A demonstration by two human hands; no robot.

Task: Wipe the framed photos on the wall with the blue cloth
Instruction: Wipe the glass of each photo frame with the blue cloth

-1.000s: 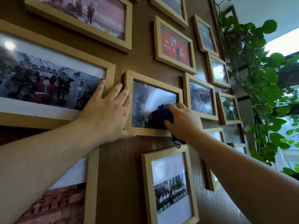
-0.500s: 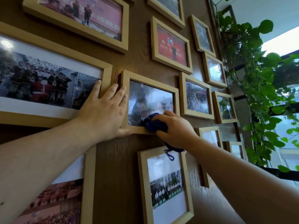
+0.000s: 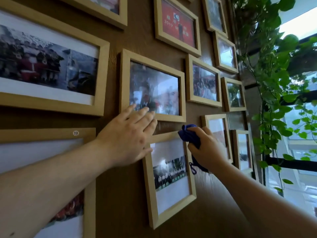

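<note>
Several light-wood framed photos hang on a brown wood wall. My right hand point(image 3: 206, 148) grips a bunched blue cloth point(image 3: 189, 134) at the top right corner of the lower portrait frame point(image 3: 169, 179). A loop of the cloth dangles under the hand. My left hand point(image 3: 127, 136) is open with fingers spread, its fingertips over the bottom left corner of the middle frame point(image 3: 152, 86) and its palm beside the lower frame's top left corner. Whether it touches the wall I cannot tell.
A large landscape frame point(image 3: 49, 66) hangs at the left, and a frame with a round "19" sticker point(image 3: 75, 133) sits below it. Smaller frames point(image 3: 204, 83) run to the right. A trailing green plant point(image 3: 274, 83) hangs by the window at the right edge.
My right hand has carried the cloth down off the middle frame to the lower frame's top corner. My left hand has slid down and right from the gap between the large and middle frames.
</note>
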